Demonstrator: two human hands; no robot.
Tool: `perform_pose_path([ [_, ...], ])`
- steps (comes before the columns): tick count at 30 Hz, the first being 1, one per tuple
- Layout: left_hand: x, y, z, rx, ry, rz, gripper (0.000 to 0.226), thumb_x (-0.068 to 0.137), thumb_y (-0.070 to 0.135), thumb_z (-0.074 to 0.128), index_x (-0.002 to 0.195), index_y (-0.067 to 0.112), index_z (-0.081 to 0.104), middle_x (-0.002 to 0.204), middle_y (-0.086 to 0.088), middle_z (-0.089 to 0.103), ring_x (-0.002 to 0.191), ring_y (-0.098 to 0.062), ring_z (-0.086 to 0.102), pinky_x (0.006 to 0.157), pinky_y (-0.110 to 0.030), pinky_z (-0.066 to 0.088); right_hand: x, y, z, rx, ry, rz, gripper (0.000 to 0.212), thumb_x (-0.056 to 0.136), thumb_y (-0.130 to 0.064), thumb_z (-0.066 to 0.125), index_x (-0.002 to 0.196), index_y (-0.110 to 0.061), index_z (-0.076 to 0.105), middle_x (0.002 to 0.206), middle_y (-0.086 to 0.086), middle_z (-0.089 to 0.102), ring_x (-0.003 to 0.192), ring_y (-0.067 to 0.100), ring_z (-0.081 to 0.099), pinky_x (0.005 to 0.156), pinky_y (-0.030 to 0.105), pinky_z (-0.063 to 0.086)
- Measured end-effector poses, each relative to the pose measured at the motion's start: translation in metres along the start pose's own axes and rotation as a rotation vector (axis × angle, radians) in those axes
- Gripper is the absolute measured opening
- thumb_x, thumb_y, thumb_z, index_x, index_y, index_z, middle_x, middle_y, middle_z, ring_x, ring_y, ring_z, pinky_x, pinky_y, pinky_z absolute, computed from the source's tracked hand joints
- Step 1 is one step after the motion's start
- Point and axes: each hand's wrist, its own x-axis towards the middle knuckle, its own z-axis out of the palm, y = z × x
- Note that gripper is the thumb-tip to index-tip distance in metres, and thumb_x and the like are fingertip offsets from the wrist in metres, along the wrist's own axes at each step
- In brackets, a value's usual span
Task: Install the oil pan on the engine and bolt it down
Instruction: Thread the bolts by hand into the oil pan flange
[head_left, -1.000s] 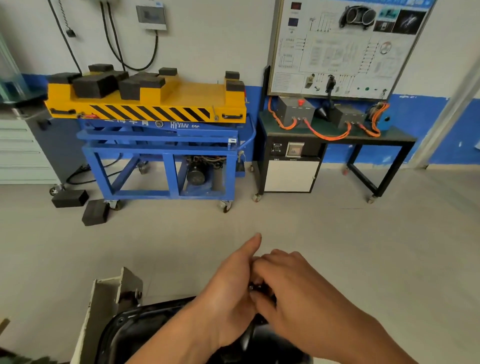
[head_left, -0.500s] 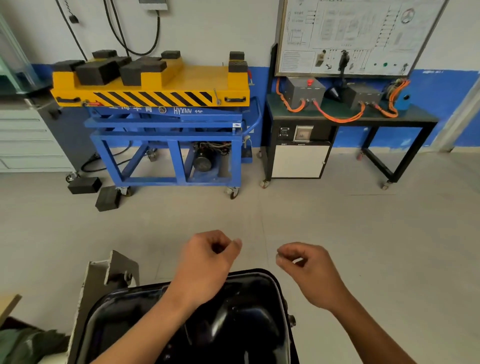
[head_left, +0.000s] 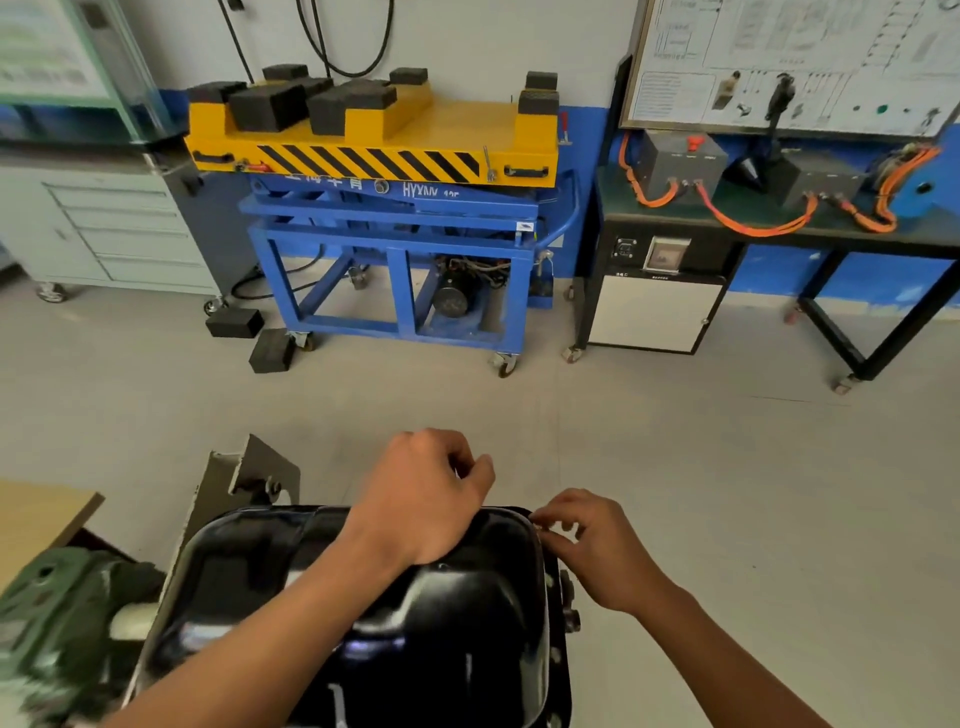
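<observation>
bolting is beginning: right hand (head_left: 597, 551) is pinching what seems a bolt (head_left: 539, 528) at the one o'clock corner of the pan (head_left: 467, 649); left hand (head_left: 426, 499) is hovering curled, and i cannot tell what it is holding. next move is calling for straight threading.

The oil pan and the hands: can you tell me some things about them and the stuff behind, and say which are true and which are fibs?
1. The oil pan is black and shiny. True.
2. The right hand is at the pan's far right corner. True.
3. The lift cart by the wall has a red top. False: its top is yellow with black stripes, on a blue frame.
4. The two hands touch each other. False: the left hand is over the pan's far edge, apart from the right hand.
5. Two black blocks lie on the floor beside the cart. True.
</observation>
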Motion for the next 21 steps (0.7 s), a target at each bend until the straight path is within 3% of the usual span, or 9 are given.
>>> perform_pose_path([
  [7,-0.002,0.0,0.002,0.01,0.084,-0.003,0.036,0.086,0.039,0.062,0.057,0.017,0.059,0.05,0.008,0.055,0.063,-0.006,0.054,0.047,-0.016,0.032,0.0,0.009,0.002,0.132,-0.023,0.003,0.014,0.086,-0.017,0.077,0.098,-0.024,0.08,0.089,-0.007,0.066,0.082,0.007,0.056,0.07,0.014,0.039],
  [13,-0.003,0.001,0.002,0.006,0.094,0.009,0.038,0.086,0.034,0.061,0.053,0.016,0.054,0.049,0.003,0.053,0.054,-0.014,0.051,0.052,-0.026,0.036,0.001,0.012,0.007,0.33,-0.03,0.047,0.019,0.083,-0.021,0.079,0.087,-0.04,0.08,0.084,-0.008,0.063,0.077,0.005,0.055,0.066,0.016,0.042],
  [17,-0.002,0.001,0.001,-0.003,0.092,0.017,0.04,0.086,0.032,0.06,0.052,0.013,0.051,0.048,0.0,0.051,0.054,-0.02,0.049,0.052,-0.03,0.042,0.001,0.018,0.007,0.36,-0.009,0.087,0.014,0.084,-0.018,0.078,0.093,-0.029,0.08,0.088,-0.001,0.066,0.075,0.005,0.058,0.071,0.016,0.046],
  [21,-0.007,0.003,0.0,0.002,0.1,0.006,0.041,0.085,0.032,0.059,0.05,0.014,0.046,0.047,0.0,0.047,0.053,-0.023,0.046,0.051,-0.03,0.038,-0.003,0.014,0.004,0.222,-0.011,0.055,0.015,0.086,-0.017,0.077,0.1,-0.019,0.08,0.09,0.0,0.067,0.074,0.007,0.058,0.071,0.018,0.046],
])
